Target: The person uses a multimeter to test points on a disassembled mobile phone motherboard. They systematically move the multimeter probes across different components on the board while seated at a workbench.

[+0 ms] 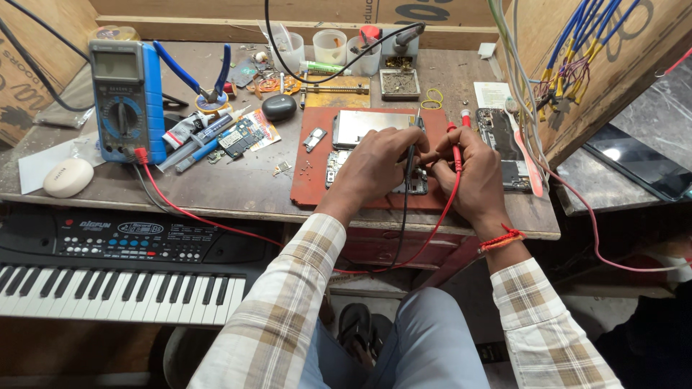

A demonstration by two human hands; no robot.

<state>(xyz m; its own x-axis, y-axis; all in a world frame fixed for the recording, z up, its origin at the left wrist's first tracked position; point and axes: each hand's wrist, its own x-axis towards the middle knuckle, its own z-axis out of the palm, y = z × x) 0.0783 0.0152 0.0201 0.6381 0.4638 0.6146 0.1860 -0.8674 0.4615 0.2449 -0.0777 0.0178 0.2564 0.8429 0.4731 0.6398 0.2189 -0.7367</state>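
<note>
Red probe (pixel 456 153) pinched in right hand (pixel 472 176), black probe (pixel 411 155) pinched in left hand (pixel 375 166); tips close over opened phone (pixel 339 169) — slip risks shorting board. Multimeter (pixel 126 97) at 9 o'clock.

Mat (pixel 306 184) sits mid-bench with an opened phone (pixel 414 184) on it, its screen panel (pixel 367 124) just behind. Both hands over the phone: left hand (pixel 375 162) with one probe (pixel 412 148), right hand (pixel 472 173) with the other probe (pixel 455 148). Multimeter (pixel 126 97) far left, pliers (pixel 205 79) beside it. Second phone (pixel 504 140) right of mat. Keyboard (pixel 122 266) in front, below bench.

Blue multimeter (pixel 125 101), black keyboard (pixel 115 270) — blue-handled pliers (pixel 205 75), white cups (pixel 330 47)
</note>
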